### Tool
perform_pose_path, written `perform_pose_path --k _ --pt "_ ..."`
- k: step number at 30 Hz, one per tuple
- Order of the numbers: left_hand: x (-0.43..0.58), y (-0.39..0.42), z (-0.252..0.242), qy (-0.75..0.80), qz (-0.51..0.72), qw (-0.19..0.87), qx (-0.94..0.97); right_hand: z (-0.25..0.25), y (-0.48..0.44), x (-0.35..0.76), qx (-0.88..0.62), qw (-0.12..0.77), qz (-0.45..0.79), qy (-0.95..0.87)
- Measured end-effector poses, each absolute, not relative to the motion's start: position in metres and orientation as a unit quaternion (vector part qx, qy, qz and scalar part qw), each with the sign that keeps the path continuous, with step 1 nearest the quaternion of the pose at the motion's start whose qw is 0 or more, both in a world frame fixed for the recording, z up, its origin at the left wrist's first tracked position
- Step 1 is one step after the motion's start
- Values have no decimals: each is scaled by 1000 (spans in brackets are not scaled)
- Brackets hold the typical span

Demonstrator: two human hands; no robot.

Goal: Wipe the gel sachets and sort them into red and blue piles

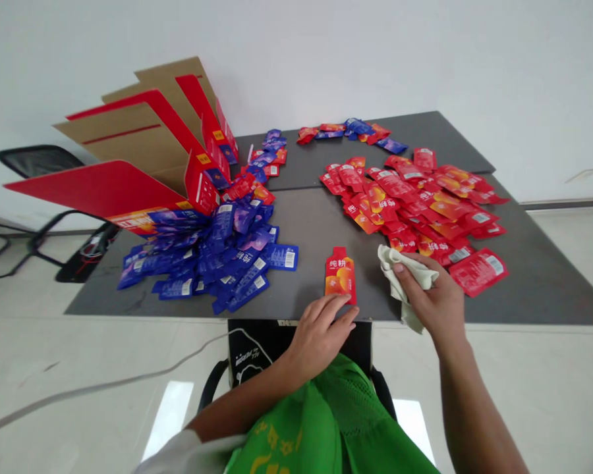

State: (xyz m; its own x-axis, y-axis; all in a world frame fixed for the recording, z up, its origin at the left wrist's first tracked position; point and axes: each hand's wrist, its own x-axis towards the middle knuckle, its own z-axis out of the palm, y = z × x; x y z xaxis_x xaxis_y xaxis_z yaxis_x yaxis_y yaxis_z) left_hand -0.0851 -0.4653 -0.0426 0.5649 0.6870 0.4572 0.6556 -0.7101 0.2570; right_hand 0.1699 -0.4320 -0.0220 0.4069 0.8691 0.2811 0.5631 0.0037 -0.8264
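A red and orange pouch (339,271) lies flat near the table's front edge, its narrow spout end pointing away from me. My left hand (325,327) rests its stretched fingers over the near end of this pouch, pressing it from above without wrapping round it. In my right hand (432,293) a crumpled white cloth (409,266) is pinched between thumb and fingers, just right of the pouch. Beyond that hand spreads a heap of red pouches (400,197), overlapping each other. On the left is a heap of blue pouches (227,250).
Open red cardboard boxes (151,151) stand upright at the left, flaps raised. A strip of mixed red and blue pouches (267,158) runs beside them, and a small row (350,130) lies at the back. A chair (250,352) is under the grey table's (306,224) front edge.
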Motion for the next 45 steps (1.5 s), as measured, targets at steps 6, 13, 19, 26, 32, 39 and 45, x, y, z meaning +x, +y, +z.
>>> perform_pose_path --k 6,13,19,26,32,39,45 --pt "-94 -462 -62 353 282 29 892 10 -420 156 -522 434 66 -731" --pt "-93 -460 -61 362 304 32 881 -10 -410 138 -448 343 95 -820" --pt "-90 -458 -67 360 323 23 875 -11 -408 131 -427 337 79 -835" --pt "-90 -458 -67 367 346 44 863 -15 -410 127 -408 250 128 -869" --pt "-91 -455 -62 366 330 64 868 -26 -376 133 -410 247 84 -874" --pt "-91 -456 -63 381 308 82 868 -8 -327 129 -458 223 25 -860" --pt "-91 -457 -64 382 321 85 862 16 -382 133 -433 298 21 -850"
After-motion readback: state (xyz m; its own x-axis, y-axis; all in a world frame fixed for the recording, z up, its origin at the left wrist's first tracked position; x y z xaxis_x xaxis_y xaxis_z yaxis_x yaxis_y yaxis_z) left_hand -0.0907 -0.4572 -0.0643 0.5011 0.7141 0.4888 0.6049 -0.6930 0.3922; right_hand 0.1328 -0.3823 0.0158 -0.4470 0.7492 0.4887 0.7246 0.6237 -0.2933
